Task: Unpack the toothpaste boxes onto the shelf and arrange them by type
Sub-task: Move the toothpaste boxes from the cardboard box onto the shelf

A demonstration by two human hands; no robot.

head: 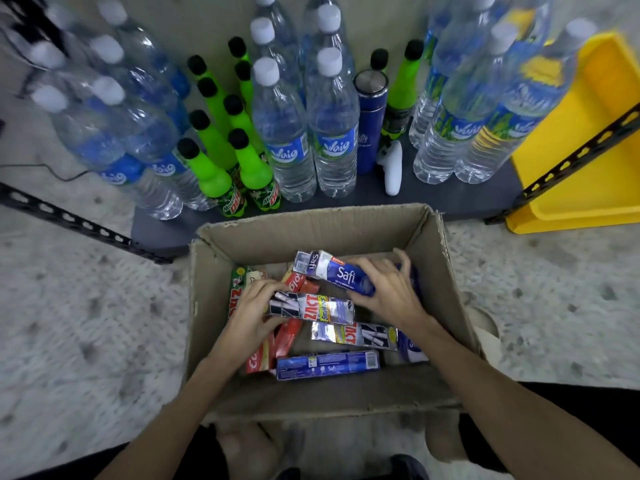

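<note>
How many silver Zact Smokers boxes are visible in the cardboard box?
2: one Zact Smokers box held by the left hand, another lying just below it. Others may be hidden underneath.

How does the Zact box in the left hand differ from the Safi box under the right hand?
The Zact Smokers box is silver, black and red; the Safi box is blue and white. The left hand grips the Zact box at its end; the right hand lies over the Safi box's middle. Both are inside the cardboard carton.

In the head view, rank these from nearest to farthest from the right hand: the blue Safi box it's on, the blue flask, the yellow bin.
1. Safi box: under the right hand, in the carton.
2. Blue flask: on the shelf, beyond the carton.
3. Yellow bin: far right.
</note>
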